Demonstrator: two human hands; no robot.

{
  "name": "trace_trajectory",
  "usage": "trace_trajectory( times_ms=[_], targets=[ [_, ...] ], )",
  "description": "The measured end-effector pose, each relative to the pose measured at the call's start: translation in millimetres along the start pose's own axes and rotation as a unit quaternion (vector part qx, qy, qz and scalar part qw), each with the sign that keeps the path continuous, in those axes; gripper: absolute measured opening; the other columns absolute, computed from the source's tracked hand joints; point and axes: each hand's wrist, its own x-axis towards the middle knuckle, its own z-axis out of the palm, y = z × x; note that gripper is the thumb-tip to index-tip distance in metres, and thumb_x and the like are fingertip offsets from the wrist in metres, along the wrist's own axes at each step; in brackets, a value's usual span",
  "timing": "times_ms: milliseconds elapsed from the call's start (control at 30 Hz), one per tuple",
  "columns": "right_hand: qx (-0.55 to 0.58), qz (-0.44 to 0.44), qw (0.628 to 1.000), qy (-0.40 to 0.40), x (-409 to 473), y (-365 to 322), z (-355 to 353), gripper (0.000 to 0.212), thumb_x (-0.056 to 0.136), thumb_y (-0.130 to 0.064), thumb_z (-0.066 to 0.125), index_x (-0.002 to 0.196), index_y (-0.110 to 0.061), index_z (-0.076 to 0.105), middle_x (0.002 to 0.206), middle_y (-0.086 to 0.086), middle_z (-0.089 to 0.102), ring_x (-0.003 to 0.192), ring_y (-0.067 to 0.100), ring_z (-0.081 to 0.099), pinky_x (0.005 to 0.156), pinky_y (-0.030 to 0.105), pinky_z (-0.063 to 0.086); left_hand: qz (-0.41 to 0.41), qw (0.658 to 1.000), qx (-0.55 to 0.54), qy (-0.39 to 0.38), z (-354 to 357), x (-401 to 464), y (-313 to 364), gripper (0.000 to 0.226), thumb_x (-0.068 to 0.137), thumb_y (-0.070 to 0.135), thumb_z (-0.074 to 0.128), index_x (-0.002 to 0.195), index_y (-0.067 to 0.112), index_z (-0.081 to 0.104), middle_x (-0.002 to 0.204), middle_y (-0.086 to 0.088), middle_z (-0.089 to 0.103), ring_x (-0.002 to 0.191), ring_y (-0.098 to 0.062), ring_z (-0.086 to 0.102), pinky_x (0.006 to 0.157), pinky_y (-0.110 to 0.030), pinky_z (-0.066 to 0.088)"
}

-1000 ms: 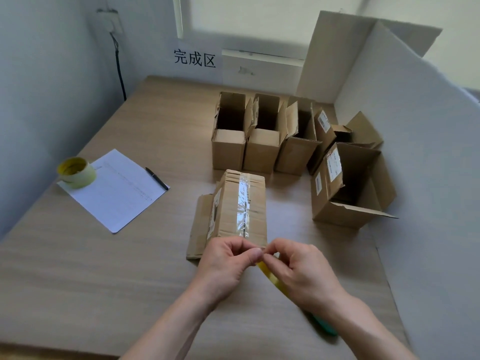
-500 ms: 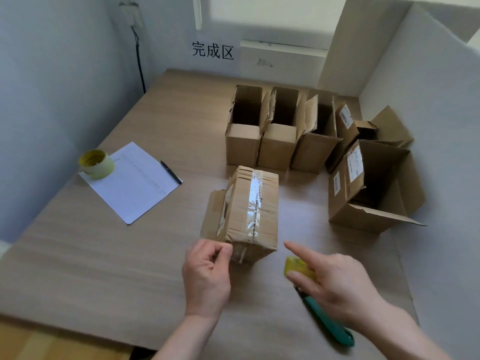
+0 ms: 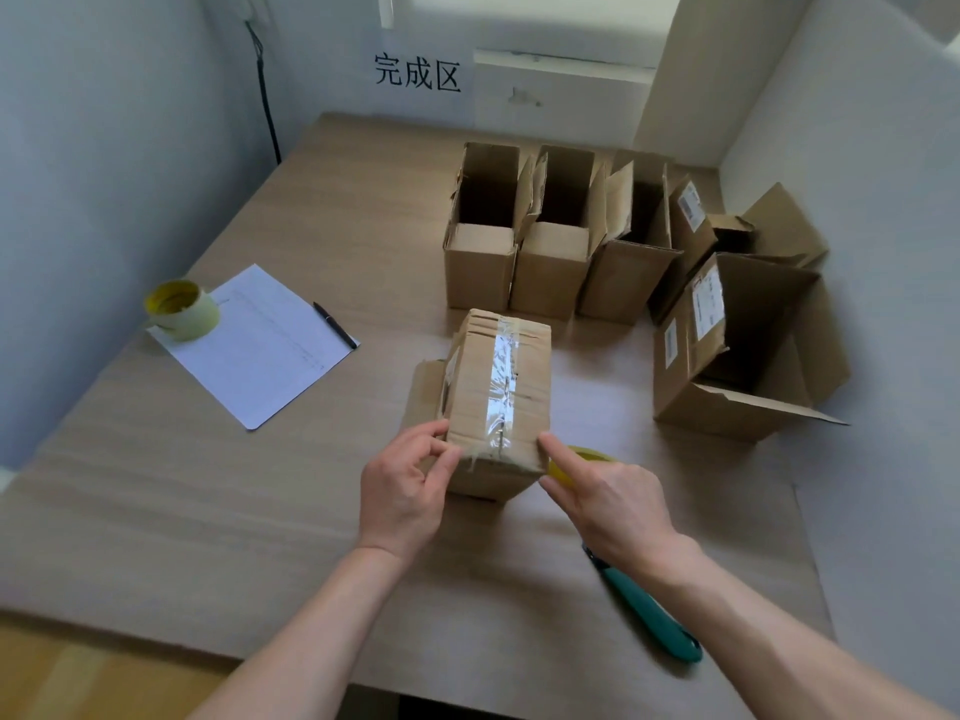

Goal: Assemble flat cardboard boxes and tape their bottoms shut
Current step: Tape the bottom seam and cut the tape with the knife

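A sheet of white paper (image 3: 262,345) lies flat on the wooden counter (image 3: 156,485), turned at an angle to the counter's edges. A black pen (image 3: 335,324) rests across the paper's right corner, its tip reaching just past the edge. On the paper's far left corner sits a yellowish roll (image 3: 182,309), lying with its open core facing up. Beyond the paper, a black cable (image 3: 265,96) runs down the grey wall to the counter's back edge. To the right of the cable, three black characters (image 3: 417,73) are printed on the wall. A strip of yellowish wooden floor (image 3: 78,678) shows below the counter's near edge.
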Motion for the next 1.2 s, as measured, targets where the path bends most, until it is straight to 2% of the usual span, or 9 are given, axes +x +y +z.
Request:
trace_trajectory(
  times_ms=[100,300,500,567,633,700,767,933,1200],
  targets=[
    [-0.016,-0.001,1.000,0.018,4,-5,2,0.050,0.081,-0.046,0.075,0.128,-0.032,0.063,0.064,-0.003,0.068,0.051,0.026,0.062,0.039,0.029,0.041,-0.035,0.999,-0.008,0.010,0,6,-6,0.015,0.077,0.008,0.078,0.066,0.015,0.071,0.095,0.007,0.074,0.091,0.008,0.064,0.082,-0.014,0.048],
    [0.049,-0.006,0.998,-0.026,18,-14,12,0.048,0.095,-0.051,0.052,0.140,-0.037,0.048,0.093,-0.001,0.073,0.082,0.034,0.067,0.058,0.038,0.048,-0.232,0.967,-0.098,0.047,-1,16,-16,0.021,0.073,0.006,0.078,0.065,0.023,0.071,0.083,0.009,0.074,0.078,-0.002,0.068,0.074,-0.019,0.053],
    [0.037,-0.013,0.996,-0.074,27,-16,12,0.052,0.096,-0.053,0.046,0.145,-0.037,0.042,0.106,0.002,0.072,0.092,0.036,0.064,0.067,0.042,0.052,-0.298,0.920,-0.240,0.086,-1,21,-20,0.040,0.081,-0.008,0.069,0.114,0.009,0.055,0.089,-0.010,0.071,0.068,-0.001,0.065,0.071,-0.014,0.053],
    [0.032,-0.012,0.997,-0.073,28,-17,10,0.052,0.096,-0.053,0.048,0.144,-0.036,0.044,0.106,0.002,0.072,0.091,0.036,0.065,0.067,0.042,0.052,-0.221,0.962,-0.136,0.082,-4,23,-20,0.038,0.088,-0.001,0.062,0.123,0.010,0.063,0.100,-0.010,0.067,0.085,-0.013,0.065,0.087,-0.034,0.055],
    [0.022,-0.022,0.998,-0.057,27,-20,8,0.050,0.092,-0.050,0.058,0.139,-0.033,0.053,0.097,0.003,0.074,0.081,0.036,0.066,0.058,0.041,0.052,0.034,0.997,0.068,-0.010,-3,23,-18,0.038,0.091,0.026,0.061,0.129,0.020,0.063,0.128,-0.014,0.057,0.117,-0.028,0.055,0.101,-0.046,0.046],
    [0.020,-0.030,0.999,-0.025,26,-21,8,0.050,0.081,-0.043,0.076,0.127,-0.026,0.065,0.081,0.004,0.074,0.064,0.035,0.066,0.044,0.038,0.049,0.223,0.937,0.215,-0.159,6,25,-18,0.052,0.088,0.055,0.049,0.135,0.033,0.055,0.150,-0.012,0.041,0.137,-0.038,0.037,0.101,-0.054,0.043],
    [0.015,-0.024,1.000,-0.005,26,-22,10,0.052,0.075,-0.041,0.083,0.122,-0.025,0.068,0.074,0.003,0.073,0.058,0.033,0.065,0.040,0.034,0.046,0.278,0.900,0.260,-0.215,14,34,-20,0.052,0.089,0.057,0.042,0.134,0.037,0.056,0.149,-0.010,0.044,0.136,-0.043,0.038,0.089,-0.054,0.050],
    [0.022,0.003,1.000,-0.005,28,-24,17,0.052,0.080,-0.046,0.076,0.127,-0.030,0.064,0.087,0.000,0.076,0.068,0.031,0.069,0.048,0.037,0.051,0.350,0.881,0.244,-0.203,12,53,-43,0.041,0.095,0.049,0.045,0.130,0.034,0.061,0.139,-0.007,0.056,0.127,-0.043,0.050,0.077,-0.046,0.056],
    [0.176,0.066,0.972,-0.143,20,-18,7,0.070,0.081,-0.043,0.058,0.147,-0.041,0.037,0.140,-0.009,0.057,0.120,0.024,0.058,0.096,0.037,0.049,0.402,0.849,0.266,-0.216,9,64,-42,0.041,0.093,0.050,0.050,0.127,0.032,0.064,0.134,-0.009,0.059,0.110,-0.038,0.058,0.087,-0.050,0.048]
  ],
)
